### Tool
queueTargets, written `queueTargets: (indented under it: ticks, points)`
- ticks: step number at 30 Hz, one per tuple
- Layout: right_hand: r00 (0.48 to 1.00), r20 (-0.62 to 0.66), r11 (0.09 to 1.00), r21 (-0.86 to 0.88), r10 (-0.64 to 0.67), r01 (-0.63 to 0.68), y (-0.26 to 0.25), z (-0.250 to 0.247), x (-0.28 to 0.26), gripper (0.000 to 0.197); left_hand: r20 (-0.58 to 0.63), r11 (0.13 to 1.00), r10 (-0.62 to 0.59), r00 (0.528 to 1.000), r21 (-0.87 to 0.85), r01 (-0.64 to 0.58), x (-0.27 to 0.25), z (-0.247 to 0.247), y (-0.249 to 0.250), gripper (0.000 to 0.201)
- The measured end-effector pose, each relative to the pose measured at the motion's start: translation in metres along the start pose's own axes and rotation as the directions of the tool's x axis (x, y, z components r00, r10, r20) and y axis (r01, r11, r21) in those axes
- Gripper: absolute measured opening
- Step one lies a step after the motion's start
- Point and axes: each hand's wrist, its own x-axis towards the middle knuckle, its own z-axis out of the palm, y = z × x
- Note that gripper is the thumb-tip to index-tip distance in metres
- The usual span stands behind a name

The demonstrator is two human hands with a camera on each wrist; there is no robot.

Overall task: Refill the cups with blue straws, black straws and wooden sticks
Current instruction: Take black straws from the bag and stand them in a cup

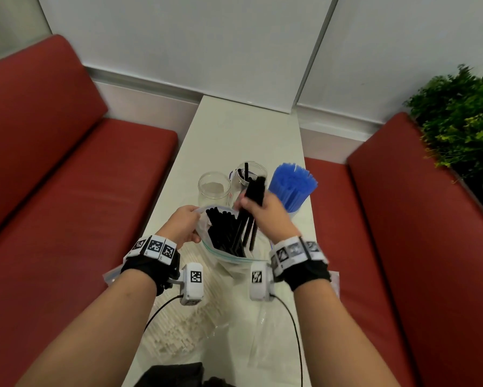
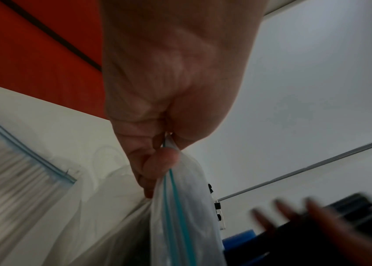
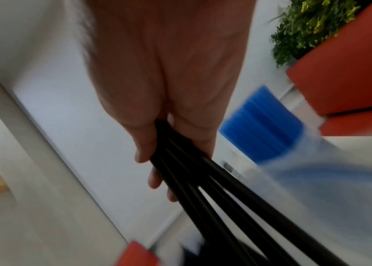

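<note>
Tabletop point(image 1: 243, 129): blue straws point(image 1: 292, 188) are filling their cup; beside it, the middle cup point(image 1: 248, 174) is holding few; farthest cup point(image 1: 213, 187) is sitting empty; left hand point(image 1: 183, 229) is pinching the bag point(image 1: 206, 238), right hand point(image 1: 265, 216) is clamping black straws point(image 1: 253, 191).

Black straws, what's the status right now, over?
Left hand pinches the zip bag rim open. Right hand grips a bunch of black straws, lifted from the bag. Middle cup holds only a few. Nothing in the way.
</note>
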Motion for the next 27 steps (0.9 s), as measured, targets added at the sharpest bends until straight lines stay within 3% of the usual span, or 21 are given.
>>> queueTargets:
  ticks: [3, 5, 7, 10, 17, 21, 27]
  points:
    - [0.966, -0.184, 0.951, 0.219, -0.182, 0.22, -0.055, -0.035, 0.021, 0.01, 0.001, 1.0, -0.007, 1.0, 0.001, 0.007, 0.002, 0.0, 0.003, 0.035]
    - [0.899, -0.335, 0.902, 0.225, -0.284, 0.369, -0.081, -0.053, 0.044, 0.01, 0.0, 1.0, -0.014, 1.0, -0.005, 0.014, 0.006, 0.0, 0.004, 0.034]
    - [0.839, -0.43, 0.887, 0.159, -0.334, 0.434, -0.093, -0.061, 0.065, 0.012, 0.017, 1.0, -0.011, 1.0, -0.003, 0.011, 0.006, 0.001, 0.005, 0.035]
    - [0.841, -0.461, 0.927, 0.091, -0.284, 0.363, -0.082, -0.058, 0.101, 0.014, 0.042, 1.0, -0.014, 0.999, -0.002, 0.014, 0.01, 0.002, 0.007, 0.034]
    - [0.875, -0.475, 0.984, 0.092, -0.091, 0.152, 0.0, -0.025, 0.156, 0.011, 0.086, 0.998, -0.06, 0.994, 0.009, 0.059, 0.023, -0.004, 0.008, 0.033]
    - [0.898, -0.439, 0.986, 0.162, 0.032, 0.044, 0.03, -0.016, 0.166, 0.018, 0.085, 0.997, -0.072, 0.994, 0.02, 0.07, 0.028, -0.005, 0.007, 0.032]
    - [0.92, -0.385, 0.98, 0.198, 0.071, 0.007, 0.038, -0.014, 0.159, 0.039, 0.094, 0.998, -0.069, 0.993, 0.023, 0.067, 0.031, -0.003, 0.008, 0.028]
